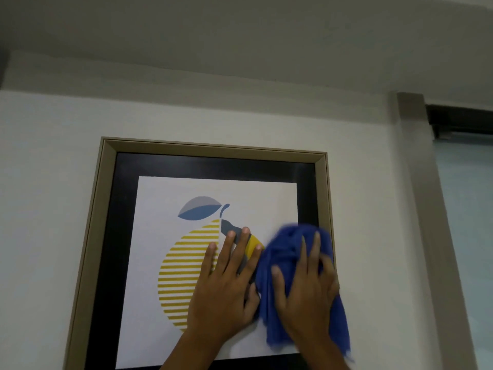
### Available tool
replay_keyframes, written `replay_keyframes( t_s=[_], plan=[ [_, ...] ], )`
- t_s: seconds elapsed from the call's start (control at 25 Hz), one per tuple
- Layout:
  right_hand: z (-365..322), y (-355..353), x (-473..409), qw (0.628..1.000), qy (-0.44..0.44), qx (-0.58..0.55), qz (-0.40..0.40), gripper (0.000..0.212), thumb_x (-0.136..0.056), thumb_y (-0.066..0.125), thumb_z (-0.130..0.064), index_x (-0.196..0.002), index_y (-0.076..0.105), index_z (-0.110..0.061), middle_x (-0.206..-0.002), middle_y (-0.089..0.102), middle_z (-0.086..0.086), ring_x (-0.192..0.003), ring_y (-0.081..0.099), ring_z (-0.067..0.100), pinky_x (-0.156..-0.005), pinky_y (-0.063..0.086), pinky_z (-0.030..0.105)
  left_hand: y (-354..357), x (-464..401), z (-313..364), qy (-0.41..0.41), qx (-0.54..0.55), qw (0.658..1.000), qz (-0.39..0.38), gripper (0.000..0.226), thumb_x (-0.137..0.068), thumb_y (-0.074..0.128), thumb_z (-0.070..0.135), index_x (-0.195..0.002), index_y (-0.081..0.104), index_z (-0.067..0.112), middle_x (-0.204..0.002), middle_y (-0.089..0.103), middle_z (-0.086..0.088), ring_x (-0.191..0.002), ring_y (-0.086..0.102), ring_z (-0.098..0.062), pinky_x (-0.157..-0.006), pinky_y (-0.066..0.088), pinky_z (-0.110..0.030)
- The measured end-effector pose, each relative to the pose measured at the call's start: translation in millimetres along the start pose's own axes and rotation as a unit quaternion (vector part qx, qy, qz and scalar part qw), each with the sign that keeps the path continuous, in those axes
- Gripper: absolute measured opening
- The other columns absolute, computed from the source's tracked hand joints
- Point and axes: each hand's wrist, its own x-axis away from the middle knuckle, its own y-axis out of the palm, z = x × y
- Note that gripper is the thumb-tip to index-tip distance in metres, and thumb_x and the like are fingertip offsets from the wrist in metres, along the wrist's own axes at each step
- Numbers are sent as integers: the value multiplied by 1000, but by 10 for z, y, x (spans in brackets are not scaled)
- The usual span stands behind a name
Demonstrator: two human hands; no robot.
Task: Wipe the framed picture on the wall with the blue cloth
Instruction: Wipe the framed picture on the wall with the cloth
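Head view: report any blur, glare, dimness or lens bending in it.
Head view: dim, flat indoor light overall; the blue cloth is smeared by motion at its edges under the right hand, while the left hand looks sharper; faint sheen on the black mat at the upper right of the framed picture; wide-angle bending tilts the frame's sides and the door frame.

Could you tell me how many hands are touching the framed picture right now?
2: the left hand lies flat and bare on the framed picture; the right hand presses the blue cloth near its right edge.

Picture (213, 166) bottom cut off, perhaps
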Motion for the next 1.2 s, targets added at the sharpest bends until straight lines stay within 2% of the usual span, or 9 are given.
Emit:
replay_keyframes(
  t_s=[0.24, 0.36, 0.48, 0.56, 0.76, 0.88, 0.96, 1.08, 1.2],
  plan=[
    [-206, 66, -1218, 994, -100, 42, 11, 73, -96, 33, -57, -156, 19, -17, -164, 9, 9, -148, 12, 28, -115, 11, 45, 41, 5, -4, 6, -12, 1000, 18, 74, -90, 47, 38, -158, 26, 18, -169, 11, -11, -155, 8, -32, -123, 10, -57],
    [71, 162, -384, 996, -80, 25, -9, 75, -96, 30, -58, -157, 10, -19, -165, 7, 6, -150, 9, 25, -117, 8, 43, 35, 8, 1, 7, -8, 1000, 12, 74, -90, 46, 38, -158, 25, 17, -169, 10, -13, -155, 7, -32, -123, 7, -56],
    [357, 59, 914, 997, -22, 29, -66, 81, -94, 24, -65, -157, 0, -20, -162, 17, 11, -143, 27, 33, -113, 22, 47, 23, 4, 10, 4, -20, 1000, 5, 73, -91, 44, 37, -158, 24, 17, -169, 10, -13, -155, 5, -32, -124, 5, -55],
    [473, -20, 1200, 994, -8, 24, -107, 84, -93, 22, -68, -157, -2, -19, -160, 21, 13, -139, 33, 33, -108, 29, 49, 14, -3, 7, 1, -29, 1000, 5, 71, -92, 43, 36, -158, 25, 17, -169, 10, -14, -155, 4, -32, -124, 5, -55],
    [246, 23, -140, 992, -106, 4, -69, 82, -95, 32, -63, -157, -2, -22, -165, -3, 1, -150, 2, 21, -114, 13, 45, 40, -7, -18, 7, -10, 1000, 16, 74, -91, 43, 38, -159, 23, 18, -169, 11, -12, -155, 8, -32, -123, 10, -57],
    [-122, 33, -1237, 992, -116, 41, -37, 78, -95, 29, -61, -157, 7, -19, -165, -2, 8, -150, 1, 25, -116, 12, 47, 77, -8, -25, 9, -15, 1000, 13, 72, -92, 44, 42, -157, 27, 18, -170, 11, -10, -155, 10, -32, -122, 12, -56],
    [-214, 67, -1401, 991, -117, 62, -17, 76, -96, 27, -59, -157, 10, -17, -165, 0, 11, -150, 1, 27, -117, 12, 46, 62, -14, -29, 6, -18, 1000, 15, 69, -95, 41, 50, -157, 30, 20, -169, 13, -9, -155, 11, -31, -123, 9, -54],
    [-13, 148, -678, 995, -91, 48, -18, 75, -97, 27, -58, -157, 10, -17, -165, 4, 9, -150, 4, 26, -117, 12, 46, 3, -14, 2, 1, -20, 1000, 6, 74, -96, 38, 59, -158, 26, 20, -169, 13, -9, -155, 9, -30, -124, 8, -53],
    [239, 105, 533, 998, -32, 43, -39, 78, -95, 18, -63, -157, 3, -20, -161, 17, 13, -144, 23, 32, -109, 24, 48, -20, -12, -4, 7, -23, 1000, 2, 81, -94, 37, 67, -158, 27, 18, -168, 15, -11, -155, 9, -32, -123, 10, -55]
  ],
)
